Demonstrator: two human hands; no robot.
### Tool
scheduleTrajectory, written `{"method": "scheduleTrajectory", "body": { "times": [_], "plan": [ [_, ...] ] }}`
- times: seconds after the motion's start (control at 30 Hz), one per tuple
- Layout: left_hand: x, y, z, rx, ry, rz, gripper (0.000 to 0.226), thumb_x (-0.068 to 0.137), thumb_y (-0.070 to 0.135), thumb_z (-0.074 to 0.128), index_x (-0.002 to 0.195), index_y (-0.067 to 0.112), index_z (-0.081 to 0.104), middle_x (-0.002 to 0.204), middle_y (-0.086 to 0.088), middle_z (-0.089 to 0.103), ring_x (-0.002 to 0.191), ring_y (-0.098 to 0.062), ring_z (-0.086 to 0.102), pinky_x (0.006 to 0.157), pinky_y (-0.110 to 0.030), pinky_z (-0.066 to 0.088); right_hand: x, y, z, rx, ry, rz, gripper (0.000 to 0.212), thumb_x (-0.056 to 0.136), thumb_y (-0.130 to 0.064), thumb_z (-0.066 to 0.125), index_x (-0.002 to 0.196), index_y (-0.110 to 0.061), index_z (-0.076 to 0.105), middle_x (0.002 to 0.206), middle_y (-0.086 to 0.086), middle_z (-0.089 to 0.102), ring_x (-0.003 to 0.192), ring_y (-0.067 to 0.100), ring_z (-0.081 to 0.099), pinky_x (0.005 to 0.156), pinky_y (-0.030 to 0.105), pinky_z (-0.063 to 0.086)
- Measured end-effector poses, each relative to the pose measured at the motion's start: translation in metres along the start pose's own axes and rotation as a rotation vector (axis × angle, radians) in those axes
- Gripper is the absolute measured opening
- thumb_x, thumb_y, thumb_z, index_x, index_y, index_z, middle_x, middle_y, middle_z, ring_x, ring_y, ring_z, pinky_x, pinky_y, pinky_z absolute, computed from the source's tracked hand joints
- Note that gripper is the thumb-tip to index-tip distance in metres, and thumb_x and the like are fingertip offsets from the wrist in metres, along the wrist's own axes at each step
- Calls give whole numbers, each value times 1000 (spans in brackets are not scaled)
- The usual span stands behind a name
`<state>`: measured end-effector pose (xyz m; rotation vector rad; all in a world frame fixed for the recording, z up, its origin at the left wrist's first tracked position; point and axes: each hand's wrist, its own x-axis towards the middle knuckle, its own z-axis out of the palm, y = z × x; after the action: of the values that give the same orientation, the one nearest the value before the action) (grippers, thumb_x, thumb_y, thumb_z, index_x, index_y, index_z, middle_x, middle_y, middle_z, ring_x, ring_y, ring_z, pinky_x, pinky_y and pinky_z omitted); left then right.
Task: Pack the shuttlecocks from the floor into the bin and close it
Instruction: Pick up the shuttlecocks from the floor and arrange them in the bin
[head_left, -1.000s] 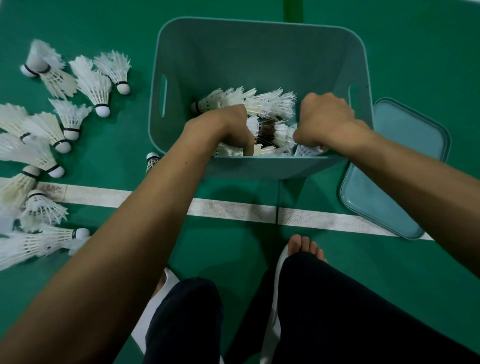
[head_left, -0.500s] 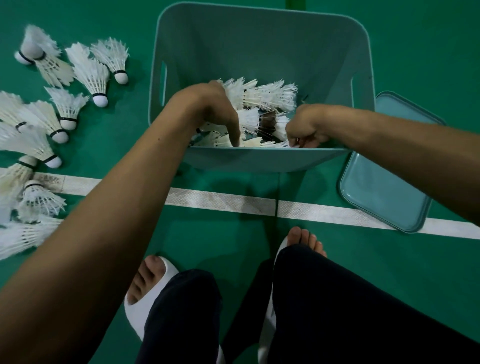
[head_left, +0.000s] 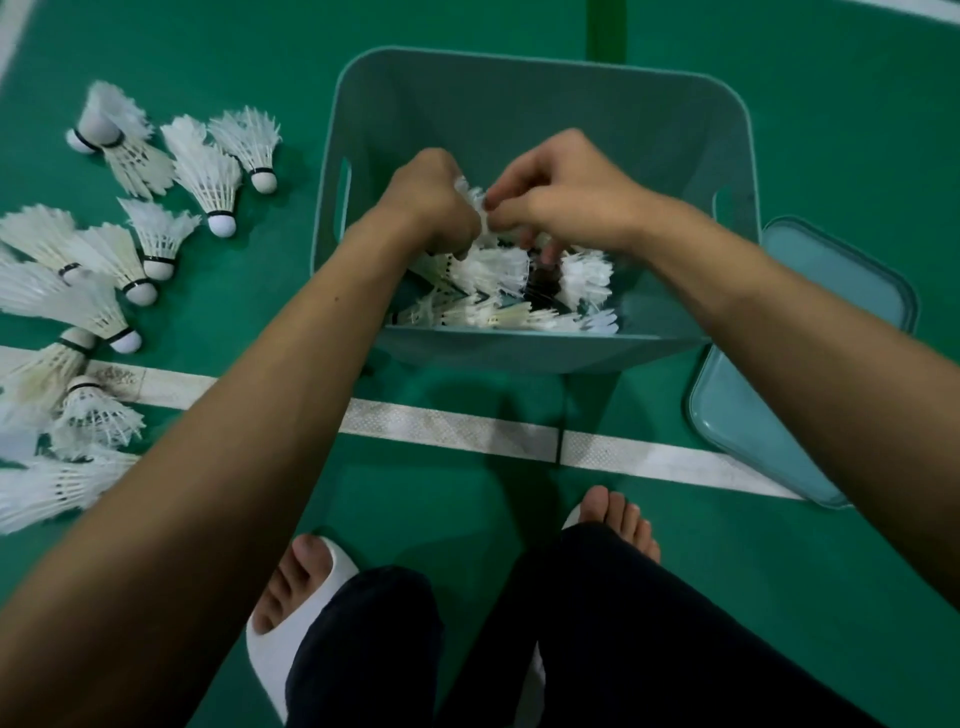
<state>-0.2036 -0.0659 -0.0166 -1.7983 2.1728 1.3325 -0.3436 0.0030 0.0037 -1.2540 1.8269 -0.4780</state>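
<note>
Fingers (head_left: 511, 214) of the left hand (head_left: 428, 205) and the right hand (head_left: 569, 200) are curled and meet on one white feather shuttlecock (head_left: 474, 200), pinching its skirt between them above the middle of the teal plastic bin (head_left: 540, 78). A second ago both hands were sunk low against the bin's near wall, working in the packed pile (head_left: 498, 291). Now they have risen and come together on this single piece, which I judge to be a tidying or nesting of what is already inside, not a fresh load.

The loose shuttlecocks (head_left: 202, 176) lie on the green court floor (head_left: 831, 130) to the left of the bin, apparently unchanged, so most of the packing is not yet done.

By count there is one bin and one flat teal lid (head_left: 810, 364), which lies on the floor just right of the bin. At least eleven shuttlecocks show on the floor, some nested or cut off by the frame edge. The pile in the bin is too tangled to count, though it holds roughly half a dozen or more.
</note>
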Motion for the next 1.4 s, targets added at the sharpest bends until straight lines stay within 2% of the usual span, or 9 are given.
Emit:
{"method": "scheduleTrajectory", "body": {
  "times": [0.2, 0.33, 0.47, 0.63, 0.87, 1.03, 1.17, 1.27, 1.4],
  "plan": [
    [1, -3, 0, 76, 2, 181, 78, 85, 10, 72, 147, 5, 26, 105, -10, 53, 98, -25, 55, 80, -27, 39, 24, 7, 18, -255, -51, -248, 6, 83, -11, 74, 83, -6, 76, 67, -9, 64, 54, -7, 55, 53, 6, 39],
    [7, -9, 0, 97, 75, 203, 68, 82, 11, 77, 138, 8, 37, 113, -11, 55, 104, -26, 56, 81, -26, 40, 44, 14, 27, -187, 73, -182, 11, 84, -9, 71, 76, -2, 74, 67, 9, 67, 55, 7, 51, 57, 24, 43],
    [-3, -5, 9, 340, 141, 273, 82, 68, 0, 71, 140, 9, 33, 140, -17, 37, 130, -37, 37, 102, -42, 43, 62, 12, 34, -58, 292, -73, 13, 83, -4, 63, 76, 1, 73, 70, 14, 67, 66, 16, 57, 59, 33, 44],
    [-9, -8, 12, 385, 232, 131, 67, 75, 0, 71, 133, 8, 38, 138, -17, 39, 123, -38, 48, 89, -39, 45, 93, -2, 45, 137, 191, 76, 20, 86, 3, 55, 71, -1, 67, 64, 6, 57, 64, 17, 53, 60, 30, 42],
    [-4, -18, 11, 461, -34, 56, 60, 88, 4, 60, 145, 5, 41, 152, -22, 35, 136, -41, 45, 113, -44, 42, 98, 3, 56, 211, 299, 195, 17, 78, -17, 83, 68, -15, 70, 74, 3, 71, 74, 17, 70, 70, 35, 61],
    [-2, -13, 14, 467, 28, 15, 60, 88, 8, 63, 144, 4, 43, 149, -21, 33, 127, -44, 52, 102, -47, 47, 93, 1, 45, 240, 319, 243, 25, 67, -24, 92, 82, -8, 79, 81, 5, 76, 76, 16, 73, 69, 33, 63],
    [-4, -12, 13, 451, 107, 65, 52, 87, 9, 63, 136, 5, 49, 140, -18, 41, 119, -42, 55, 97, -47, 49, 89, 1, 44, 263, 263, 268, 11, 75, -12, 80, 71, -4, 74, 73, 7, 73, 71, 22, 73, 70, 44, 65],
    [-6, -14, 11, 443, 205, 114, 50, 86, 8, 65, 132, 5, 48, 134, -18, 44, 116, -42, 55, 88, -46, 47, 86, -6, 49, 322, 203, 248, 27, 81, -6, 71, 58, -12, 60, 55, 4, 57, 56, 19, 58, 60, 32, 55],
    [-2, -20, 3, 460, 197, 156, 49, 84, 9, 67, 131, 9, 49, 130, -17, 48, 113, -40, 57, 81, -40, 42, 91, -10, 51, 291, 220, 233, 21, 85, -8, 69, 66, -13, 63, 64, 3, 61, 60, 16, 61, 58, 33, 59]
  ]
}}
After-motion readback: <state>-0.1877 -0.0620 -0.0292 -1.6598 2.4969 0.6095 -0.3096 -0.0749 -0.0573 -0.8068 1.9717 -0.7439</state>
